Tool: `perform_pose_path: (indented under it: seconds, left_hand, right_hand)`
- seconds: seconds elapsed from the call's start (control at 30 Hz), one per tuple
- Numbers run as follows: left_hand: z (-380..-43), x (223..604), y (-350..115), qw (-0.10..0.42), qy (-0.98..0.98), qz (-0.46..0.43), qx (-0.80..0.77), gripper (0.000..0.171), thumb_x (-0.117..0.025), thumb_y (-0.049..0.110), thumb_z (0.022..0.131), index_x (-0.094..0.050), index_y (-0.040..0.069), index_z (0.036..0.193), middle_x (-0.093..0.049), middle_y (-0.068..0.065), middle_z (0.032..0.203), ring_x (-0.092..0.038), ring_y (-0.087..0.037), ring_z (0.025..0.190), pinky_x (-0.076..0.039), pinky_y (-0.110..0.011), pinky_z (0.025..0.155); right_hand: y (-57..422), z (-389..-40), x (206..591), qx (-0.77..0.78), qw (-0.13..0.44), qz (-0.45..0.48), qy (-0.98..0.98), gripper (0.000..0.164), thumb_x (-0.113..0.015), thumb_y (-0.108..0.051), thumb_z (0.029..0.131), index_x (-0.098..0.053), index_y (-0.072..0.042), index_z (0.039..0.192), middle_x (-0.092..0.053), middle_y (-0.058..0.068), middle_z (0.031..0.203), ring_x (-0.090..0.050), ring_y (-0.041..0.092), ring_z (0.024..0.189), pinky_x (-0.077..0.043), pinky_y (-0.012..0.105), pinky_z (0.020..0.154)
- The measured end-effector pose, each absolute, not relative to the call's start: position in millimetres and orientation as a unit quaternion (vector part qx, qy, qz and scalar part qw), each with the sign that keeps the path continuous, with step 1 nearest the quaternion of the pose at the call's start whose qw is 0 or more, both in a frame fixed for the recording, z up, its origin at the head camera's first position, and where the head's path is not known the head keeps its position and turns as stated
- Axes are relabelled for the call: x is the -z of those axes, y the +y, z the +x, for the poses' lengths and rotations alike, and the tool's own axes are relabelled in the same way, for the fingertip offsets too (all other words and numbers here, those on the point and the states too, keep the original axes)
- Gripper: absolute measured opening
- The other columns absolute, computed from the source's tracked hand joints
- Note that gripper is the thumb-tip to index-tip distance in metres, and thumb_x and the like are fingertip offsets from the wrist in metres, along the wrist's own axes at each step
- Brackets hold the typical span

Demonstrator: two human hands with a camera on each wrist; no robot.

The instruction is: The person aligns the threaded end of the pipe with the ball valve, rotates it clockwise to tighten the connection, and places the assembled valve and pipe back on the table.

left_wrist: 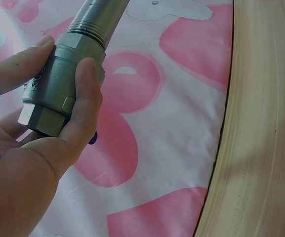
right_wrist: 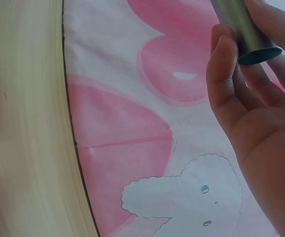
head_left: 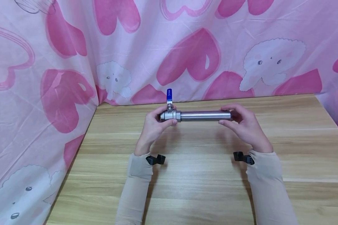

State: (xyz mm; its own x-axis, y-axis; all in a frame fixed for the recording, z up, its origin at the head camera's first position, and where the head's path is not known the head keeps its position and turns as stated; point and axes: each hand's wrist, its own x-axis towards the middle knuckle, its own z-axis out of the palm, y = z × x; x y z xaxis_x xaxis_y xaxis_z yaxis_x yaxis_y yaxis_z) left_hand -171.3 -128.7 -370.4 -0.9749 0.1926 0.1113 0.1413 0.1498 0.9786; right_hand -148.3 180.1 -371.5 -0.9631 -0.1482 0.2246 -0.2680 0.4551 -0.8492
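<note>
A metal ball valve (head_left: 170, 115) with a blue lever handle (head_left: 169, 94) is joined to a straight steel pipe (head_left: 204, 115), and the two are held level above the table. My left hand (head_left: 155, 126) grips the valve body at the left, thumb in front and fingers behind. In the left wrist view, screw threads (left_wrist: 90, 32) show on the pipe where it enters the valve (left_wrist: 58, 81). At the other end my right hand (head_left: 246, 126) holds the pipe between thumb and fingers. The pipe's open end (right_wrist: 260, 56) faces the palm in the right wrist view.
Below the hands lies a wood-grain table (head_left: 197, 187). A pink curtain (head_left: 146, 56) with hearts and cartoon animals hangs along its back and left edges. Each sleeve cuff carries a black wrist mount (head_left: 156, 159).
</note>
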Motion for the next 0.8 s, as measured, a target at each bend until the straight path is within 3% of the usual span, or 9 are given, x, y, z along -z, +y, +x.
perform_pose_path:
  seconds: [0.13, 0.37, 0.8]
  left_hand:
    - [-170.8, 369.8, -128.7, 0.019, 0.760, 0.110, -0.640, 0.051, -0.081, 0.009, 0.077, -0.065, 0.019, 0.124, -0.066, -0.002, 0.122, -0.059, -0.020, 0.103, -0.054, -0.028, 0.086]
    - [-170.5, 370.0, -127.2, 0.012, 0.743, 0.123, -0.658, 0.052, -0.079, 0.002, 0.076, -0.064, 0.010, 0.125, -0.067, -0.009, 0.121, -0.062, -0.020, 0.101, -0.057, -0.029, 0.081]
    - [-170.4, 370.2, -126.7, 0.016, 0.745, 0.122, -0.655, 0.052, -0.080, 0.003, 0.076, -0.064, 0.011, 0.125, -0.066, -0.007, 0.122, -0.061, -0.021, 0.103, -0.056, -0.028, 0.082]
  right_hand:
    - [180.3, -148.3, 371.8, -0.508, 0.058, 0.121, -0.851, 0.045, -0.075, -0.010, 0.083, -0.060, -0.017, 0.125, -0.062, 0.003, 0.117, -0.060, 0.010, 0.086, -0.050, 0.013, 0.074]
    - [181.6, -148.1, 372.3, -0.508, 0.060, 0.118, -0.851, 0.043, -0.075, -0.012, 0.084, -0.061, -0.018, 0.124, -0.062, 0.000, 0.111, -0.058, 0.012, 0.083, -0.049, 0.016, 0.068]
    - [182.9, -148.8, 373.1, -0.514, 0.063, 0.122, -0.846, 0.038, -0.071, -0.014, 0.087, -0.062, -0.015, 0.124, -0.061, -0.004, 0.105, -0.058, 0.011, 0.081, -0.049, 0.016, 0.067]
